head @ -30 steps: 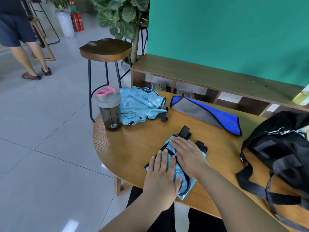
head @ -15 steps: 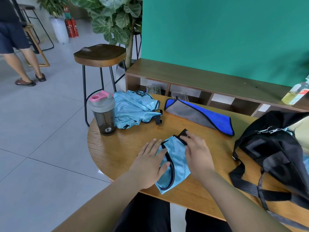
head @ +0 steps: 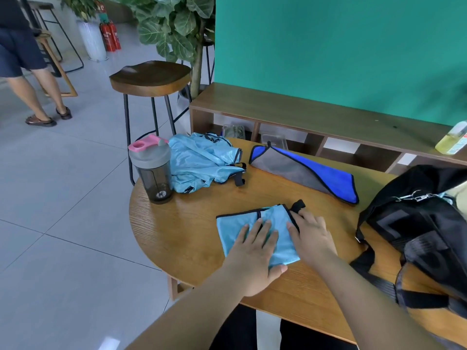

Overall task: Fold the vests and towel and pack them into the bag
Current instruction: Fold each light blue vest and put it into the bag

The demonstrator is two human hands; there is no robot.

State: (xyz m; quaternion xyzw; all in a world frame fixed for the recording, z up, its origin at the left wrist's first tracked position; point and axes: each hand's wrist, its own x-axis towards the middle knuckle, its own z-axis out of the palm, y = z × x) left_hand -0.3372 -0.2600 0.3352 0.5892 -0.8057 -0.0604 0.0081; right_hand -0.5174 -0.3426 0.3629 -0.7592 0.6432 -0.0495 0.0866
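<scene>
Both hands lie flat, gripping nothing: the left hand (head: 255,251) presses the folded vest (head: 235,228) on the table (head: 177,236), and the right hand (head: 312,236) rests on its right edge. Behind lie a crumpled vest (head: 199,162) and the towel (head: 303,170) — the bag (head: 417,223) sits to the right.

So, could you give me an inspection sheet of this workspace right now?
Surface: round wooden table.
Job's things: folded blue vest under both hands; second vest crumpled at the back; blue-grey towel lying beside it; black bag at the right.
Clutter: shaker bottle with pink lid.
Fingers: left hand flat on that vest; right hand rests on its right edge.
Cables: nothing seen.
Surroundings: stool, plant, green wall, low shelf, a person standing far left.
</scene>
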